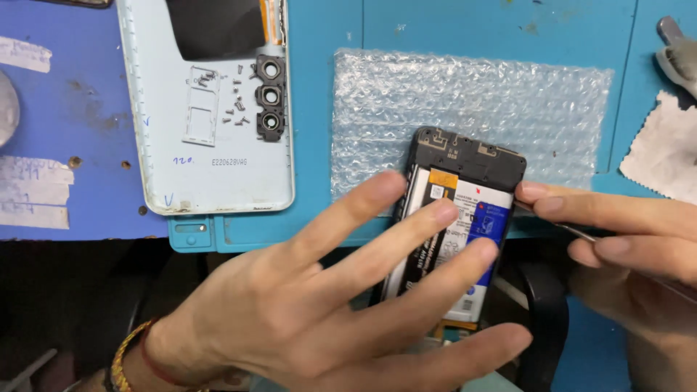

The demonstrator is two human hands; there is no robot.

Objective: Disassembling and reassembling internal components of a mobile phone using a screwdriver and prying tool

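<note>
An opened phone (465, 156) with its battery (485, 218) exposed lies on a sheet of bubble wrap (472, 101). My left hand (327, 290) rests over the phone's lower half, fingers spread across the battery. My right hand (624, 232) touches the phone's right edge and pinches a thin metal tool (573, 231); the tool's tip is hidden behind my fingers.
The phone's pale back cover (210, 174) lies inside-up at the upper left, holding several small screws (236, 94), a card tray (200, 109) and a black camera frame (269, 98). A white cloth (664, 149) lies at the right on the blue mat (327, 29).
</note>
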